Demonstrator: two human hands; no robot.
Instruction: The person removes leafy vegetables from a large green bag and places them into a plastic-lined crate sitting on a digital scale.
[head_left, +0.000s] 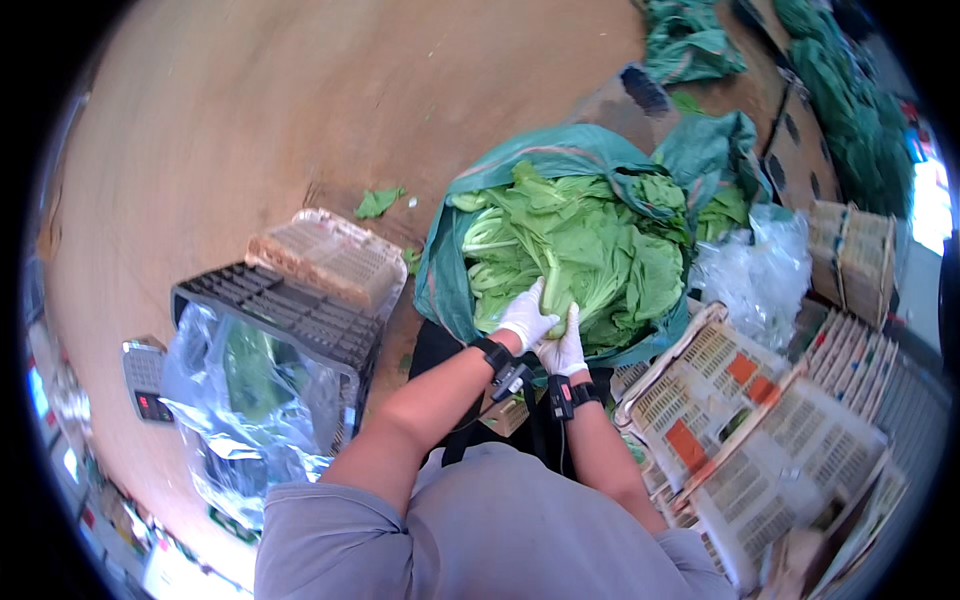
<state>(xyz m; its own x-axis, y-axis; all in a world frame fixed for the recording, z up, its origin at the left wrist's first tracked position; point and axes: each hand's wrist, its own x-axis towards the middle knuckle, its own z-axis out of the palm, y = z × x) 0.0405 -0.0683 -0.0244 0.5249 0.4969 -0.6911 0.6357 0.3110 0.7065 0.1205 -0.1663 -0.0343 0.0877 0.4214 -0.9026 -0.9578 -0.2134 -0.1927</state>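
A large green woven sack (442, 255) lies open before me, filled with leafy greens (495, 281) that have pale stems, like mustard greens. Both hands wear white gloves and are at the sack's near side. My left hand (527, 315) grips the pale stem base of one leafy head (585, 255). Just below and to its right, my right hand (564, 351) holds the same base from the other side. The leaves of this head spread away from me over the others, so where it ends among them is hard to tell.
Left of me stands a dark plastic crate (285, 300) lined with a clear plastic bag (247, 390) holding greens. A pale crate (330, 259) and a digital scale (146, 382) are beside it. Stacked white crates (705, 397) and crumpled clear plastic (754, 270) lie to the right. Loose leaves (379, 202) litter the floor.
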